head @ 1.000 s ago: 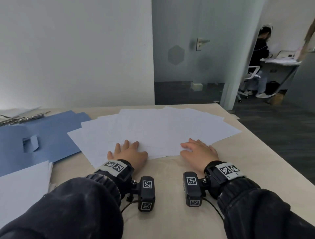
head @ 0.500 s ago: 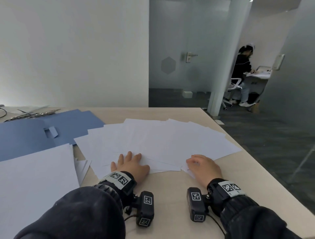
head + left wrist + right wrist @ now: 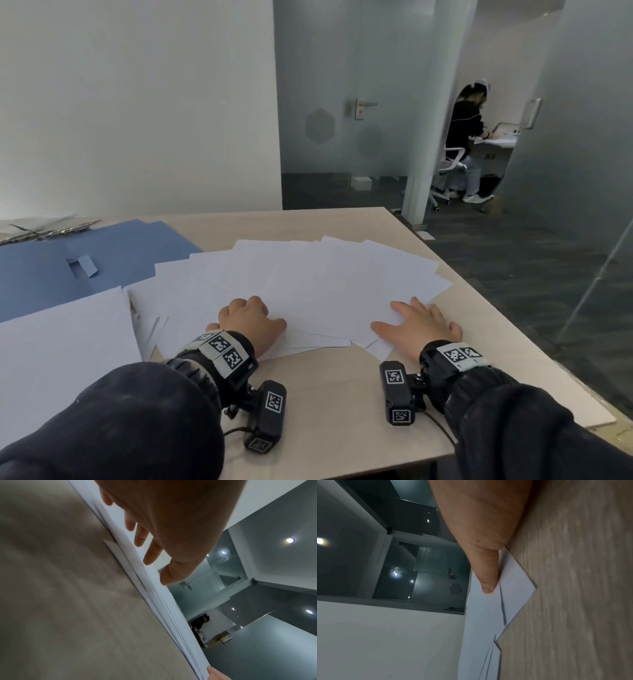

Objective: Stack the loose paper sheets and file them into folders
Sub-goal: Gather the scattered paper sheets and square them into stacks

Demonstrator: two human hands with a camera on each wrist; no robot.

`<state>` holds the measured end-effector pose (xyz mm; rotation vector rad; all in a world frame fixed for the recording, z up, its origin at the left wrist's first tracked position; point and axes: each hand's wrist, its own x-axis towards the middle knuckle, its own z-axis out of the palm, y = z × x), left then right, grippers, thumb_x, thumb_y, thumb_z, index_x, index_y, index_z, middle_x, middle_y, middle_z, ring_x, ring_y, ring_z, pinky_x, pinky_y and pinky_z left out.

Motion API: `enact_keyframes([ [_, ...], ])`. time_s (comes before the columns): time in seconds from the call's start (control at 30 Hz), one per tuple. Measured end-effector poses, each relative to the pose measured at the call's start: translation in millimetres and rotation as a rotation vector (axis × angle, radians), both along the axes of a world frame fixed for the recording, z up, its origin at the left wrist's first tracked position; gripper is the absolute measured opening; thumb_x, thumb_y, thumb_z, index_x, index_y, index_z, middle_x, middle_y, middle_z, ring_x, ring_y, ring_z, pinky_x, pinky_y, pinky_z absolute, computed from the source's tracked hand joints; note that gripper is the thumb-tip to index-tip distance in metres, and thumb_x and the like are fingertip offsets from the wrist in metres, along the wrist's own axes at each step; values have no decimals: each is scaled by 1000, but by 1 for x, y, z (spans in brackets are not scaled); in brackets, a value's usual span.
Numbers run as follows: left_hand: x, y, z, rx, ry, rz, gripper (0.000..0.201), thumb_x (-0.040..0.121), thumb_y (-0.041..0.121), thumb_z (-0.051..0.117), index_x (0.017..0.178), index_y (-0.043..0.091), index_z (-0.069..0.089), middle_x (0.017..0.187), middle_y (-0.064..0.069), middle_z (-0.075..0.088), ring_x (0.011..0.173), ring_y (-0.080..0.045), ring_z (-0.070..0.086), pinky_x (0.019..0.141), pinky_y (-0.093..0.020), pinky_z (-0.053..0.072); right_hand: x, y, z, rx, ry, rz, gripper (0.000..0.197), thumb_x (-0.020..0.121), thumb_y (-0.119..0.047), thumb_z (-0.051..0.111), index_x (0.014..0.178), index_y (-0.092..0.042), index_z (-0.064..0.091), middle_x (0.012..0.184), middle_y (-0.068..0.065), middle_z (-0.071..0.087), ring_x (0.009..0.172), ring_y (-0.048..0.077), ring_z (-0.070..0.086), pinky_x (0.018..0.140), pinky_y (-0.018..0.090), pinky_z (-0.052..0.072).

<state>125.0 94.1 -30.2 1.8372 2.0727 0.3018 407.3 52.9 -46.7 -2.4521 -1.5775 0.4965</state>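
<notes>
**Hands on the fanned sheets**

Currently, your left hand [image 3: 248, 323] lies palm down on the near left part of the fanned spread of loose white paper sheets [image 3: 308, 284]. Its fingers [image 3: 150, 555] bend slightly and hover just above the top sheet in the left wrist view; they pinch nothing. Your right hand [image 3: 419, 325] lies flat on the near right corner of the same spread, fingers extended and slightly apart. In the right wrist view its thumb [image 3: 486, 574] presses on a sheet corner that juts over the light wood-grain worktop [image 3: 342, 404]. Neither hand grips a sheet.

The spread lies in the middle of the worktop, its sheets overlapping at differing angles, with several corners protruding toward you between the two hands.

Note the surrounding items:
- A flat blue card folder [image 3: 113, 253] lies at the far left, partly under the spread's left edge.
- A squared stack of white paper [image 3: 61, 356] lies at the near left, overlapping the folder's near edge.
- Metal binder clips [image 3: 48, 231] lie along the far left edge; their detail cannot be made out.

Beyond the worktop, a second person [image 3: 466, 137] sits at a desk behind a frosted glass partition [image 3: 342, 102].
</notes>
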Motion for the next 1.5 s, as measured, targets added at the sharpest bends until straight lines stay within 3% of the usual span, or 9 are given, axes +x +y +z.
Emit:
enact_keyframes([
  [0.13,12,23,8,-2,-98,-9,55,91,45,59,141,26,45,137,-4,52,127,-29,47,105,-41,40,3,5,-2,20,7,34,80,74,-81,44,148,-54,28,166,-19,7,154,15,0,120,53,2],
  [0.33,28,60,14,-81,-123,24,62,88,45,60,144,27,40,127,-6,60,114,-29,54,99,-41,47,11,17,-5,140,-2,33,74,76,-78,45,145,-50,35,159,-23,26,149,8,19,117,50,12],
  [0.47,40,81,21,-97,-223,63,68,92,36,64,150,13,36,132,-12,53,95,-26,51,77,-32,44,17,30,-6,171,10,53,70,73,-78,51,137,-50,47,155,-24,31,145,3,24,117,47,13],
  [0.57,44,91,24,-101,-170,82,63,92,38,67,142,7,43,102,-6,53,71,-18,49,58,-27,38,21,39,-7,181,16,68,69,71,-79,53,133,-51,50,154,-25,32,145,2,24,118,46,13],
  [0.67,46,102,19,-150,-92,88,48,85,51,73,106,10,58,80,-2,57,74,-21,58,74,-29,51,23,43,-5,173,18,100,69,72,-79,53,134,-51,49,155,-26,31,145,1,24,119,46,11],
  [0.8,52,112,13,-203,-93,96,47,79,57,76,78,15,54,83,-5,61,87,-28,63,91,-37,53,26,45,-6,153,49,152,69,71,-78,55,134,-52,47,155,-26,29,146,0,21,120,48,5],
  [0.93,56,117,16,-201,-81,125,45,77,59,76,78,19,56,90,-7,61,81,-26,60,91,-38,53,26,46,-5,136,50,182,70,72,-79,55,135,-53,46,155,-27,27,148,1,16,120,50,2],
  [1.17,60,121,24,-142,-220,145,49,82,39,80,107,6,54,81,-9,59,68,-24,55,57,-31,39,26,44,-4,141,69,191,68,72,-77,59,135,-53,46,156,-28,27,149,2,13,120,50,1],
  [1.5,63,119,24,-53,-161,14,30,86,21,71,112,8,63,99,-9,66,87,-28,62,72,-31,49,30,49,-5,246,84,51,60,86,-65,48,143,-48,39,164,-17,19,153,9,8,121,47,10],
])
